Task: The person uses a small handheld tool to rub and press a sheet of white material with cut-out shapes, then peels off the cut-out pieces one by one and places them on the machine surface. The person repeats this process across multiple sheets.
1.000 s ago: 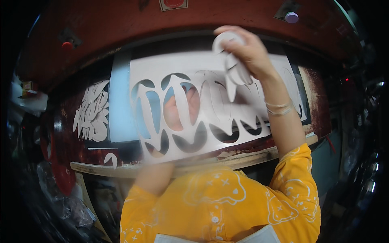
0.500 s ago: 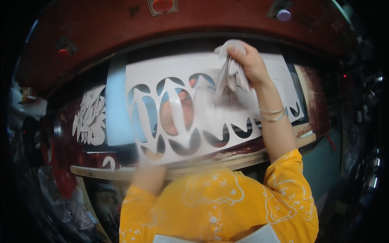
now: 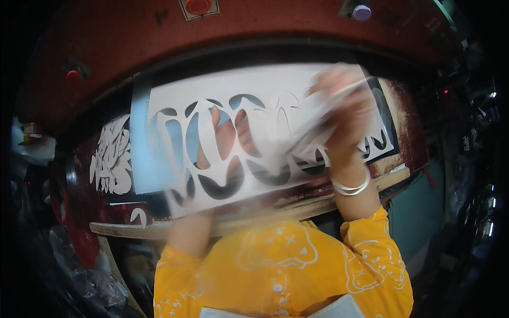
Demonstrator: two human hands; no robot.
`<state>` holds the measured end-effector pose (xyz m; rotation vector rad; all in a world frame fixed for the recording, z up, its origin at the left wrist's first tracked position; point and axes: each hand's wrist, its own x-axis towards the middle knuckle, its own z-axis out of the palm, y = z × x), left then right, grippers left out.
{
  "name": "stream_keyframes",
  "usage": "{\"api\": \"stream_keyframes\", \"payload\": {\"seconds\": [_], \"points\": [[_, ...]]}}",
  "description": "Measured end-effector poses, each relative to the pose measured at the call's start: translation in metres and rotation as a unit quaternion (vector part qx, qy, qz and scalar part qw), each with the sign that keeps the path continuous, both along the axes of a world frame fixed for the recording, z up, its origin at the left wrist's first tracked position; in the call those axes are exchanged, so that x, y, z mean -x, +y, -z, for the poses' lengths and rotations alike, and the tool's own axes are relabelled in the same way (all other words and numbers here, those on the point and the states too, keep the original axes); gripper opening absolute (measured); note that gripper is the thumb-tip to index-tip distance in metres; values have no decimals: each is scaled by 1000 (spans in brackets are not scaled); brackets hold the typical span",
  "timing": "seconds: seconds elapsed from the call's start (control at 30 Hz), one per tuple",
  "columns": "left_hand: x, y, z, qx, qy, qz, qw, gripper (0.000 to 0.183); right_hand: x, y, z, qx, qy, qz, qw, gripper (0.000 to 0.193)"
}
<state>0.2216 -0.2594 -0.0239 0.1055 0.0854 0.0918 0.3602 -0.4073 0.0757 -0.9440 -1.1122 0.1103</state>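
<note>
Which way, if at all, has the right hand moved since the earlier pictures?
Yes: the right hand moved rightward and down the picture, against the lilac button.

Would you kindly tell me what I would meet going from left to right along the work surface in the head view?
Pile of white cut pieces, exposed blue strip, left hand, blurred right hand, worn pale patch.

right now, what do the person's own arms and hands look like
Both arms wear loose bright-yellow fabric sleeves with white line drawings, ending short of the wrists. The right hand, blurred, and left hand, partly hidden, appear gloveless. A shiny silver-coloured bangle circles the right wrist.
</note>
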Motion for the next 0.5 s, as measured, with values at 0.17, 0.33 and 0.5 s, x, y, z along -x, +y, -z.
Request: {"api": "stream_keyframes", "payload": {"seconds": [0.17,0.33,0.5], "points": [[-6,-15,-3,-71,64,-8,995,78,-42,-15,-14,169,112,10,979,27],[-13,-22,10,-6,37,-2,999,78,-20,7,41,445,-105,81,886,27],[-5,-12,14,-23,10,-5,1000,60,5,3,39,340,-79,143,926,33]]}}
